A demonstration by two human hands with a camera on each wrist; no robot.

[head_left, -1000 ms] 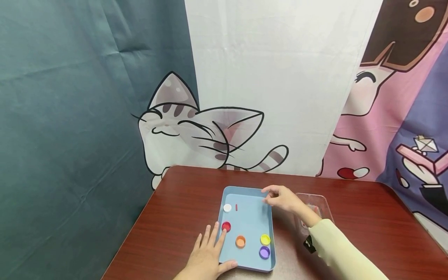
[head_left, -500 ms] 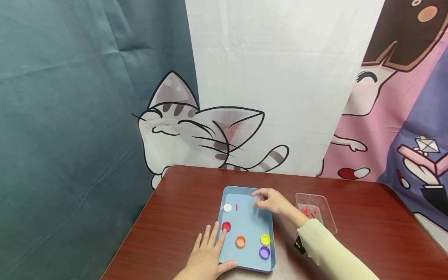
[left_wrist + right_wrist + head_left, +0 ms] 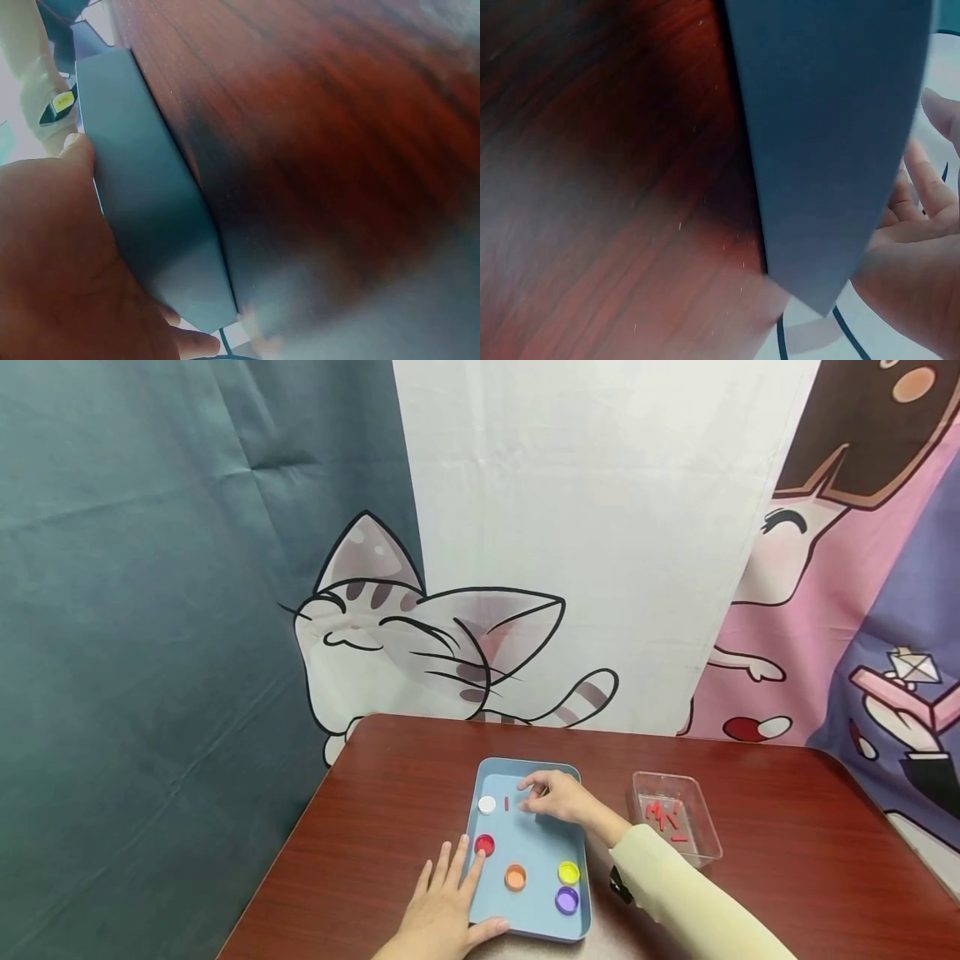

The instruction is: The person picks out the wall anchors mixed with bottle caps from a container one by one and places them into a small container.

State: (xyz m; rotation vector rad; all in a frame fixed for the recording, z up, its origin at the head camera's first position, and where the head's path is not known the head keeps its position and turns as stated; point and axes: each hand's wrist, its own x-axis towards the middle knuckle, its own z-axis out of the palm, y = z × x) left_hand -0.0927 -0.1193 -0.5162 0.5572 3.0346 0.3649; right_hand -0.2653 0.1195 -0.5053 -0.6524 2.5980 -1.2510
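A light blue tray (image 3: 536, 839) lies on the table. My left hand (image 3: 438, 910) spreads over its left rim, fingers straight, one fingertip beside a red bottle cap (image 3: 484, 844). The left wrist view shows that hand (image 3: 67, 262) against the tray's outer wall (image 3: 150, 180). My right hand (image 3: 561, 797) hovers over the tray's far part, thumb and index finger apart; I see nothing between them. Left of its fingertips lie a small red stick (image 3: 506, 803) and a white cap (image 3: 487, 805). In the right wrist view the right hand (image 3: 922, 255) is partly hidden behind the tray wall.
Inside the tray's near part sit an orange cap (image 3: 515, 877), a yellow cap (image 3: 568, 872) and a purple cap (image 3: 567, 900). To the right stands a clear plastic box (image 3: 701, 827) with several red sticks (image 3: 660, 814). A printed curtain (image 3: 622, 527) hangs behind the table (image 3: 360, 827).
My right hand has moved left and slightly nearer, from the tray's right rim toward the small red stick, uncovering the clear box. The left hand has stayed in place.
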